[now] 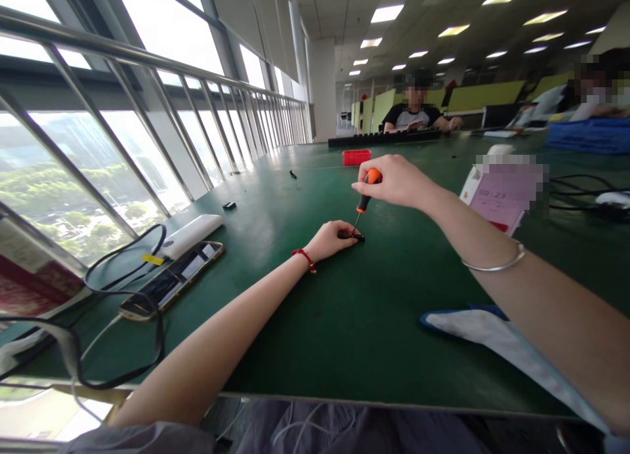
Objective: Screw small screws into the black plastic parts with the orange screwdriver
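My right hand [391, 178] is closed around the orange and black handle of a screwdriver [363, 203], held tilted with its shaft pointing down. The screwdriver's tip meets a small black part [358, 237] on the green table, or comes very close to it. My left hand [335, 239] pinches that black part against the tabletop, and its fingers hide most of it. What kind of part it is I cannot make out.
A red tray [356, 157] lies beyond my hands. At left are a phone [172, 282], a white power bank [193, 236] and looping cables. A propped phone [506, 191] stands at right, near a white and blue cloth [467, 326]. Another person [413, 116] sits across the table [295, 336].
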